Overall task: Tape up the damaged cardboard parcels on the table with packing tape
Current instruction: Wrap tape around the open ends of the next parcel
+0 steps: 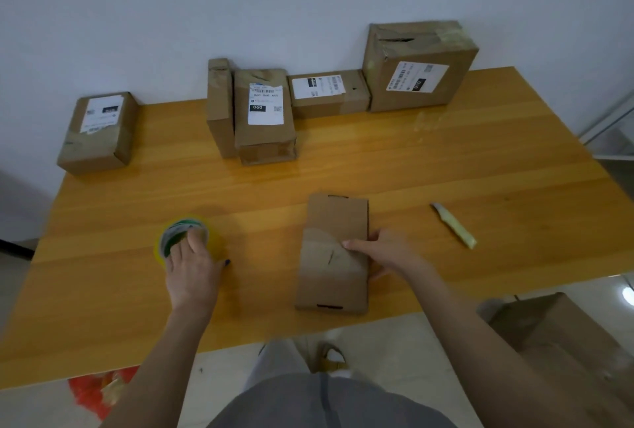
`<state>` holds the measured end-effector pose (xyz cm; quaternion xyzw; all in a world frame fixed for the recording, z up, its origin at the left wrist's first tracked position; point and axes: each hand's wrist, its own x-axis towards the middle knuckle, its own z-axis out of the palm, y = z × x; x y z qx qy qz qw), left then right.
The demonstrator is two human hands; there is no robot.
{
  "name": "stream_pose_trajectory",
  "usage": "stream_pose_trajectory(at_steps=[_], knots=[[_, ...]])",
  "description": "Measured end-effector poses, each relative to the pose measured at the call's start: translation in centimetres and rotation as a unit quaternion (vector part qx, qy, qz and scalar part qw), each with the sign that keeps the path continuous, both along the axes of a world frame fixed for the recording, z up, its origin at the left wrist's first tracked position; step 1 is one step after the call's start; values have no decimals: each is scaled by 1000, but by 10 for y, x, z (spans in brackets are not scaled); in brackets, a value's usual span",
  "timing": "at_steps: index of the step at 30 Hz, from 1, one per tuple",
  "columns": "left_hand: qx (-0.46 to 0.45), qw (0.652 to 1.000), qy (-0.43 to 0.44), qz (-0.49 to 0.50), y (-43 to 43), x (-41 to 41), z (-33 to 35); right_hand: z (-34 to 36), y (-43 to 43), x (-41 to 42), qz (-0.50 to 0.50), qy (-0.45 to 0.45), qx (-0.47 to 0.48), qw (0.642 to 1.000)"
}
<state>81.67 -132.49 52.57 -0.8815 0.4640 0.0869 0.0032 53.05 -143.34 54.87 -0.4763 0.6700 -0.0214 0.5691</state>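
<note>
Evidently the flat cardboard parcel [334,221] lies near the front of the wooden table [446,160] so that both hands can reach it. The right hand [380,252] steadies it from the right side, fingers fairly straight and close together on its top face near a short tear, apparently to stop it sliding. The left hand [192,273] covers the roll of packing tape [171,239] to the parcel's left, fingers curled over the rim into the core and thumb stuck out, likely to lift it. A yellow utility knife [453,226] waits to the right, and more labelled parcels [264,112] stand along the wall. The right thumb is mostly hidden beside the parcel. The tape's loose end cannot be made out.
</note>
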Motion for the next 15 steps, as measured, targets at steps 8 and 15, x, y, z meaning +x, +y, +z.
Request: stream_pose_trajectory(at_steps=[8, 15], knots=[[1, 951, 27, -309, -18, -92, 6, 8, -23, -3, -2, -30, 95, 995], [51, 918, 44, -391, -20, -162, -1, -12, -26, -3, -23, -30, 41, 998]])
